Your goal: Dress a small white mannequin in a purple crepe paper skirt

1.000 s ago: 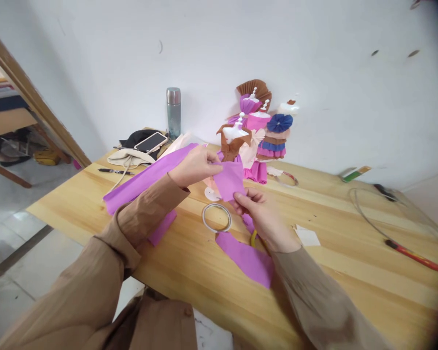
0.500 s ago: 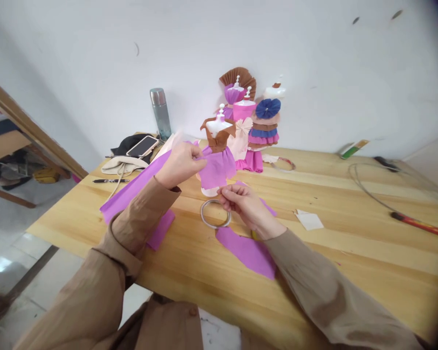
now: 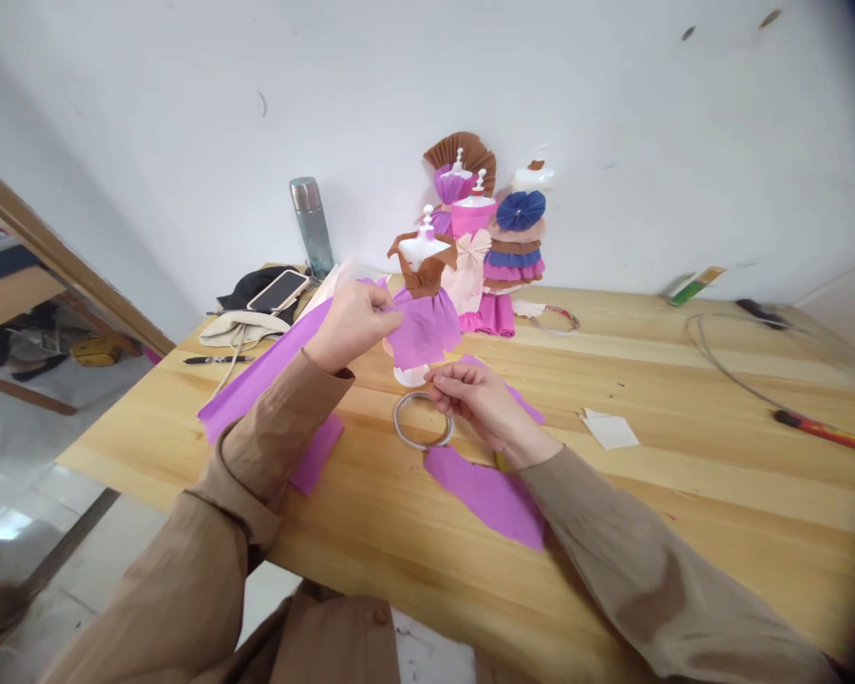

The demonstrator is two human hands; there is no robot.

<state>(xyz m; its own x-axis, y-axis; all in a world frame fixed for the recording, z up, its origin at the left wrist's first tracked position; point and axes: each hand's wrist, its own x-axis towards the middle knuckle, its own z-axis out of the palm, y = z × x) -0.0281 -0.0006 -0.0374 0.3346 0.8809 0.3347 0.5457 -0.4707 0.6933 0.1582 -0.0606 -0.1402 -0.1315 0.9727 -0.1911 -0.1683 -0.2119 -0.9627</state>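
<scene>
See, nearest on the tabletop [image 3: 370, 532], a cut purple cloth [image 3: 481, 496] just below the right hand [image 3: 479, 399], partly hidden by the sleeve [image 3: 613, 541]. Find a pale ring [image 3: 397, 421] flat, just beside that hand. Gripping a small purple piece [image 3: 414, 344] between both hands: pinched near its upper left by the left hand [image 3: 351, 325], at its lower edge by the closed right. Holding it before the skirt [image 3: 449, 323] of a small dress form [image 3: 420, 249] (brown collar [image 3: 420, 278], white knobbed neck [image 3: 427, 224]), just beyond both hands; cannot tell if touching. Beside the left hand, see a long purple strip [image 3: 251, 384]; farther past it, a phone [image 3: 279, 291] and a flask [image 3: 314, 228]. Past the right hand, notice more dressed forms [image 3: 474, 218].
</scene>
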